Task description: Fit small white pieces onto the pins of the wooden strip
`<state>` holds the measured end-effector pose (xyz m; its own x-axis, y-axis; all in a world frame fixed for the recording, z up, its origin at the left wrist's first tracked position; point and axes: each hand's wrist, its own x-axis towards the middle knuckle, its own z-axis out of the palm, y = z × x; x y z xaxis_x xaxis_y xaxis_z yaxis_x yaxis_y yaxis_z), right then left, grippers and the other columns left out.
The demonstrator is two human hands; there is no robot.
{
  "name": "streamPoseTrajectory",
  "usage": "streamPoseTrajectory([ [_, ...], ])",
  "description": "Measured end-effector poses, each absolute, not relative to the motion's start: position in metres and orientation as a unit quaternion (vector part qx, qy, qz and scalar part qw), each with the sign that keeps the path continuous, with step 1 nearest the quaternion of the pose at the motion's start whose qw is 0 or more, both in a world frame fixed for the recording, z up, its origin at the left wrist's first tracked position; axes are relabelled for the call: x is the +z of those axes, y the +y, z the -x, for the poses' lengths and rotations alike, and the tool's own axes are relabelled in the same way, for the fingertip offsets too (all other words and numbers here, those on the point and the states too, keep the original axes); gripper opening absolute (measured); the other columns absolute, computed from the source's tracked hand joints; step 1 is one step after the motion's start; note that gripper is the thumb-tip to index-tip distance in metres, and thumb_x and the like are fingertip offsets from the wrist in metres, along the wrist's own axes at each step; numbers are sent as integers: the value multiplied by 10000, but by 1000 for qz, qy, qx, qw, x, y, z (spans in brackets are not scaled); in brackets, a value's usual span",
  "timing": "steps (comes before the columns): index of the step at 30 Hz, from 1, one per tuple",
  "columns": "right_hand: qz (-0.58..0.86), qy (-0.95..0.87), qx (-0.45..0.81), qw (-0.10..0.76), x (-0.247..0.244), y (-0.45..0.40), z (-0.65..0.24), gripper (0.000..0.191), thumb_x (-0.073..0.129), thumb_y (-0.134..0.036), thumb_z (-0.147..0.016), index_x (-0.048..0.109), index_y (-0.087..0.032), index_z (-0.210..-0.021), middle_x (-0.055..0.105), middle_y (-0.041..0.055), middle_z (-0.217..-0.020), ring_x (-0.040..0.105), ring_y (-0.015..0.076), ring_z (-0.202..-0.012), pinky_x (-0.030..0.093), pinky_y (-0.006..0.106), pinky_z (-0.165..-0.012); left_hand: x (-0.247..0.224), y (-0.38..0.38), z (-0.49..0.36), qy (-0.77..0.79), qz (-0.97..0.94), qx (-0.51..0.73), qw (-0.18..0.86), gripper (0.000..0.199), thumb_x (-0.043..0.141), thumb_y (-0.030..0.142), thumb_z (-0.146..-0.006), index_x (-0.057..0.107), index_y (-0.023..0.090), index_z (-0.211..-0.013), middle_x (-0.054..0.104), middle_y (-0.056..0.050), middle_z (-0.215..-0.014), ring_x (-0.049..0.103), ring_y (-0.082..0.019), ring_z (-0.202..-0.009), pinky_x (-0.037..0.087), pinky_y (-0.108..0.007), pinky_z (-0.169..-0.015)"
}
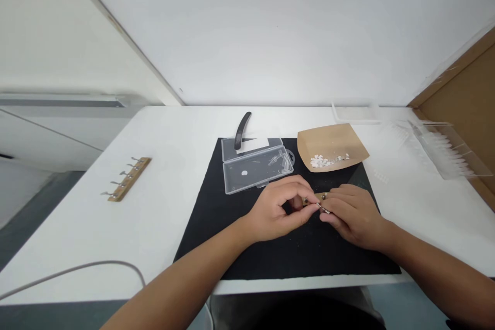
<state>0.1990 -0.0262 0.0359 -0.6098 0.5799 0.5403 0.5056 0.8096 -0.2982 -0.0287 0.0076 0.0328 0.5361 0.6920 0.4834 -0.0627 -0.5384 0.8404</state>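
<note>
Evidently, things are partway along — a small shiny piece is pinched at its tip by the left hand and gripped between right hand thumb and fingers, beside a brown strip. White bits are left in the cardboard tray — what is finished cannot be told.

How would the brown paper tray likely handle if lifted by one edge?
The brown paper tray looks light for its size, being thin-walled. It would probably flex where gripped. The loose white pieces, gathered near its front edge, would likely slide or spill if it tipped forward.
</note>
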Motion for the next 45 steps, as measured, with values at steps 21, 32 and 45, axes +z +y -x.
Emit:
streamPoseTrajectory([
  [21, 377, -878, -32, 295, 37, -33, -194, 254, 503, -248, -1096, 607, -202, -869, 681, 9, -710, 518, 147, -613, 294, 341, -630, 29, 10, 26, 229, -752, 481, 389, 108, 734, 92, -869, 801, 150, -931, 755, -82, -872, 603, -60, -524, 517, -179, -518],
  [32, 382, -878, -21, 288, 35, -34, -192, 262, 523, -250, -1088, 622, -189, -853, 687, 11, -721, 534, 146, -612, 296, 344, -635, 29, 9, 23, 234, -750, 491, 377, 125, 731, 57, -842, 791, 139, -914, 756, -84, -849, 595, -59, -525, 501, -177, -513],
  [45, 391, -869, 55, 297, 33, -34, -190, 325, 458, -296, -1114, 658, -190, -881, 703, 9, -750, 534, 151, -625, 335, 321, -654, 31, 5, 24, 273, -715, 457, 453, 93, 735, 78, -777, 684, 128, -718, 683, -35, -747, 578, -68, -559, 437, -143, -472],
])
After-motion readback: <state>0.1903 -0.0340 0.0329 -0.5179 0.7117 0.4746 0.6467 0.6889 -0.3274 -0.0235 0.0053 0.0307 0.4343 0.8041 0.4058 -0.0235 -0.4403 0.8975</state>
